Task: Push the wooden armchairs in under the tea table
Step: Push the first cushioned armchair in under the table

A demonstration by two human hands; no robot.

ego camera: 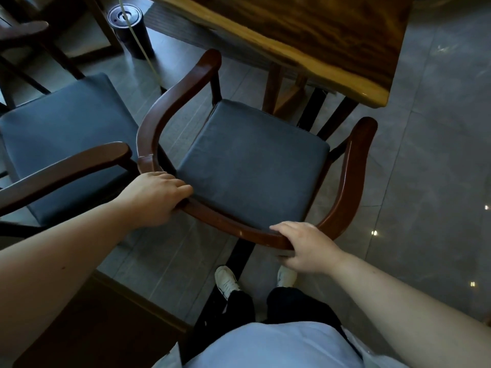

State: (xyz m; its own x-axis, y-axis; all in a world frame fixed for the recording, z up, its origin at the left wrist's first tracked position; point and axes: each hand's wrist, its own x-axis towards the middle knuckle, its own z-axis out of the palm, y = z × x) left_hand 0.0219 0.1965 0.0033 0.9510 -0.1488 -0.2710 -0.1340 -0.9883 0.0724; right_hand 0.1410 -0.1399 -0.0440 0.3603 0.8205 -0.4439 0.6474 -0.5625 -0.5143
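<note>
While both the left hand (156, 199) and right hand (305, 248) grip its curved back rail, the dark-red armchair (252, 160) shows a blue-grey cushion.

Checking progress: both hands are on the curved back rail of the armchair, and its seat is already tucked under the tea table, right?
Not quite. In the head view both hands, left and right, do grip the armchair back rail, but its seat sits out in front of the tea table, not under it.

Bare forearms, no sleeves visible, light blue shirt (271, 343), black trousers (289, 304), white shoes (225, 281) with dark stripes
</note>
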